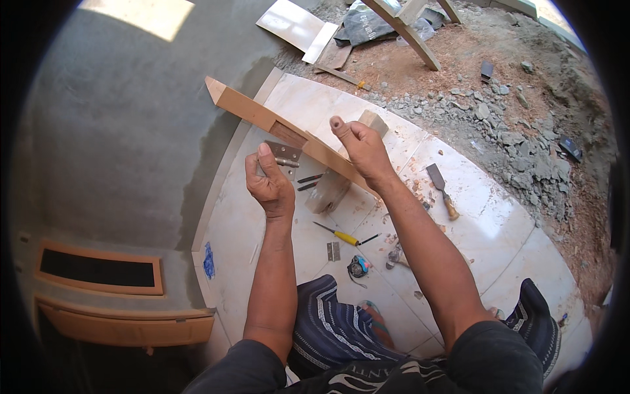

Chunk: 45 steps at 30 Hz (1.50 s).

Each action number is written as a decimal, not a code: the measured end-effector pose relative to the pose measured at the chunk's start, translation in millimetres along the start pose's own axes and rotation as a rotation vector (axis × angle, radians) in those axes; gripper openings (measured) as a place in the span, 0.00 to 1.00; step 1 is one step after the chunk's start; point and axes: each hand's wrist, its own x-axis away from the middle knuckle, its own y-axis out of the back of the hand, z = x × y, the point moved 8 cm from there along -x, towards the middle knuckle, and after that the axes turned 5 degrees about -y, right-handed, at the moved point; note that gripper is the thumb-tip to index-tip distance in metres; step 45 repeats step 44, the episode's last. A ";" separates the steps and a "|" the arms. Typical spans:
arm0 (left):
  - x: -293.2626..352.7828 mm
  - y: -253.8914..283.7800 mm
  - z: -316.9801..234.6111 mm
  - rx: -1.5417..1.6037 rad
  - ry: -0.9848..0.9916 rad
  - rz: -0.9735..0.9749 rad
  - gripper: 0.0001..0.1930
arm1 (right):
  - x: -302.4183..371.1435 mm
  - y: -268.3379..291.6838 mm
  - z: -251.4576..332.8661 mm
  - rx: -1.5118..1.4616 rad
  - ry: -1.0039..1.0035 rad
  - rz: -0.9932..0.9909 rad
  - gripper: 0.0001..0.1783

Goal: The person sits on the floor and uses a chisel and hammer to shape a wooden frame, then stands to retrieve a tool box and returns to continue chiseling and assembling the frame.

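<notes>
My left hand (pixel 270 187) pinches a metal butt hinge (pixel 286 155), its leaves spread and screw holes showing. The hinge is in front of a long timber piece (pixel 246 108) with a shallow recess (pixel 289 132) cut in its face. My right hand (pixel 365 152) is raised over the timber farther right, thumb up and fingers curled; whatever it may hold is hidden. Wood blocks (pixel 373 122) lie by the timber. Between my forearms a second hinge (pixel 333 251) rests on the tiles, beside a yellow-handled screwdriver (pixel 344 237), a pencil-like stick (pixel 371 240) and a tape measure (pixel 358 266).
A wood-handled chisel (pixel 441 187) lies among wood chips on the tiled floor (pixel 485 226). Rubble (pixel 512 141) borders the tiles at the right. A grey wall (pixel 131 131) stands at the left, with orange-brown wooden panels (pixel 125 322) at the lower left. Wooden legs (pixel 413 43) stand at the back.
</notes>
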 end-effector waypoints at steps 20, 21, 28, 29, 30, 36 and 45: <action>99.7 2.3 155.8 0.160 0.860 0.642 0.18 | 31.8 155.2 -118.0 -0.018 -0.546 -0.398 0.10; 104.7 3.5 159.4 0.169 0.906 0.648 0.19 | 29.5 164.4 -117.5 -0.016 -0.533 -0.424 0.10; 118.0 11.7 186.1 0.053 0.919 0.762 0.20 | 28.1 189.2 -116.1 0.198 -0.581 -0.242 0.13; 121.1 11.8 186.3 0.042 0.941 0.772 0.19 | 32.5 189.3 -119.9 0.232 -0.604 -0.225 0.13; 125.0 12.0 186.4 0.032 0.964 0.783 0.19 | 38.4 188.4 -125.3 0.267 -0.626 -0.208 0.13; 131.0 20.8 211.2 -0.057 0.973 0.758 0.16 | 51.5 170.5 -149.5 0.328 -0.704 -0.185 0.10; 143.0 14.9 231.5 -0.245 0.676 1.102 0.19 | 66.7 92.3 -191.0 0.721 -0.754 0.492 0.15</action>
